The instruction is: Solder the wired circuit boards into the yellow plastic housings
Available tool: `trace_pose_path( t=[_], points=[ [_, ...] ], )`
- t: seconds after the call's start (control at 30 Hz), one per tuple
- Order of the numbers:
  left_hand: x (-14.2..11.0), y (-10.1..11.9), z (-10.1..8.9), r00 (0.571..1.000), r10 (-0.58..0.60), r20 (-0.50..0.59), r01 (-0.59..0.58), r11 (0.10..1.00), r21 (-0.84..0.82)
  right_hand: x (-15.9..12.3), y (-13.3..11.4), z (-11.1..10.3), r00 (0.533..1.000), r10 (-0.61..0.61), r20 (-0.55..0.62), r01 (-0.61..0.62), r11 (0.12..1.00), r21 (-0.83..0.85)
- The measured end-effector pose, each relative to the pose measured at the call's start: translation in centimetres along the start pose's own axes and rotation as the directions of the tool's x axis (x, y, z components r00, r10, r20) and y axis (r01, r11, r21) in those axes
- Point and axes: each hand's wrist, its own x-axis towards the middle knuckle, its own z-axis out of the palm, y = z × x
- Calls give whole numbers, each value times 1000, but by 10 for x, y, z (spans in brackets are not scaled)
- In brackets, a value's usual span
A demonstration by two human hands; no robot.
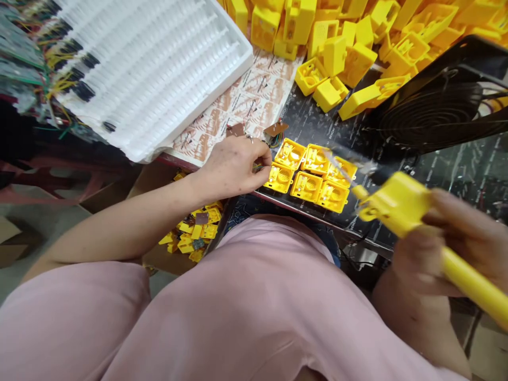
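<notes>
Right fingers (460, 214) wrapped a yellow tool (472, 280), apparently for control; left fingers (259, 180) nearly pinched, any hold unclear, beside yellow cases (306, 187) face-up for access.

Just beyond the left hand's fingers (264, 170), the small open cases (307, 187) looked like smooth, glossy yellow plastic, catching bright glints. The handled tool (472, 283) between the right hand's fingers (428, 246) had a yellow, plastic-looking handle with a soft sheen. Ahead of the left fingers, the black tabletop (313, 121) was shiny and speckled, beside a printed sheet (257, 84) that looked like paper. Farther off to their left, the white tray (159, 69) seemed to be matt, ridged foam. Nearest the wearer, below the fingers, the pink garment (254, 296) was soft, matt cloth with smooth folds.
</notes>
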Motion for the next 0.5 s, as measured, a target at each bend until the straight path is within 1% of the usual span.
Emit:
trace_pose_path(
  t=[0.03,0.07,0.1,0.13,0.2,0.27,0.33,0.4,0.5],
  points=[
    [0,1,-1,1000,2,10,-2,1000,16,1,-1,8,998,-63,-1,63,998,5],
    [0,1,-2,1000,5,14,-6,1000,29,3,-3,15,993,-118,33,117,993,17],
    [0,0,-2,1000,9,17,-10,999,38,6,-5,22,983,-154,99,150,988,43],
    [-1,0,-3,1000,12,20,-13,999,45,9,-8,28,972,-165,165,155,985,77],
    [-1,-1,-3,1000,14,24,-15,998,54,14,-14,35,958,-170,231,144,982,125],
    [-2,-2,-3,999,18,26,-19,998,62,18,-17,38,942,-212,260,184,975,128],
    [-2,-1,-3,999,27,30,-30,997,74,21,-18,39,928,-248,278,233,969,86],
    [-1,0,-3,999,33,37,-36,996,85,24,-18,38,907,-267,325,269,962,39],
    [0,0,-4,999,28,44,-32,995,95,28,-21,32,876,-288,388,302,953,26]
  ],
)
